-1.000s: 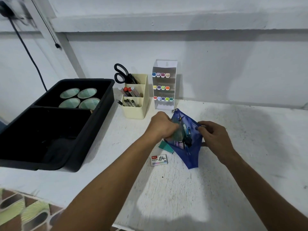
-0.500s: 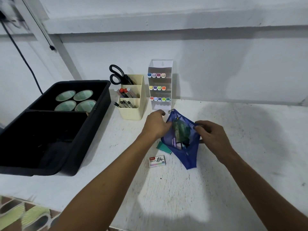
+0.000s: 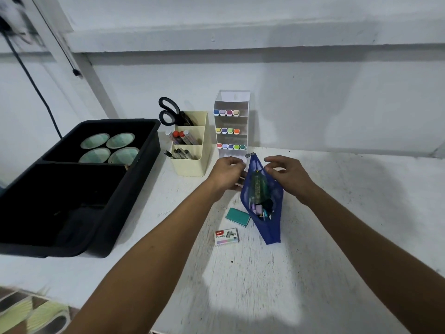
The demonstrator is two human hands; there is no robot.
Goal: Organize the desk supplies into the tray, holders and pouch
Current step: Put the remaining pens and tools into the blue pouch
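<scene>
- Blue mesh zip pouch [image 3: 269, 227]: stands on its bottom edge at centre of the white desk top [image 3: 313, 261], mouth up and spread, so contents drop in from above. Pens, a green item etc. visible inside; zip pull [image 3: 247, 155] sits at the far end, i.e. zip fully back.
- Left hand [image 3: 226, 173]: at the pouch's left rim, fingers curled; appears to pinch the fabric edge, but contact pt is hidden, so can't confirm grip.
- Right hand [image 3: 286, 175]: over the right rim, fingers loosely curved, nothing seen held; prob. steadying or spreading the mouth.
- Teal rectangular block [image 3: 238, 217]: flat on desk, just beside pouch's left side. Not yet stowed.
- Small white staples box [image 3: 226, 236]: near the block, nearer the viewer. Not yet stowed.
- Cream plastic three-tier holder [image 3: 192, 162]: behind-left; markers, pens, black-handled scissors [image 3: 169, 112] upright for easy reach.
- Clear acrylic marker rack [image 3: 232, 102]: beside holder, three rows filled.
- Black plastic tray [image 3: 134, 196]: far left; four tape rolls [image 3: 109, 148] in rear compartment.
</scene>
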